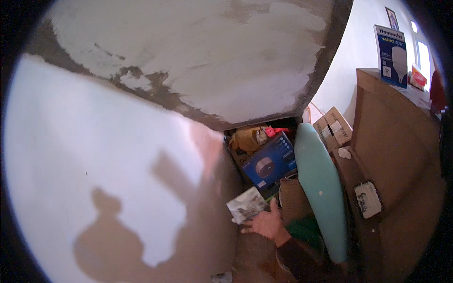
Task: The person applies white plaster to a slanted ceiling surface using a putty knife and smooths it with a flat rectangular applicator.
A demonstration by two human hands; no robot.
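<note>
My right hand (266, 222), in a dark sleeve, reaches in from the lower right. Its thumb is raised apart, and its other fingers hold a flat, pale, plaster-smeared plate (245, 205) from beneath. Whether the plate has a handle is unclear. A blue printed box (268, 160) and a woven brown item (288, 198) lie behind it. Above is a grey surface (203, 56) patched with white plaster, meeting a white wall (71, 132) that carries my shadow. My left hand is out of sight.
A long teal padded object (316, 179) leans beside cardboard boxes (332, 127). At the right, a brown partition (396, 141) stands near a small plaster-smeared container (368, 199), with a bulb box (389, 56) on top. Green material (302, 228) lies low behind my arm.
</note>
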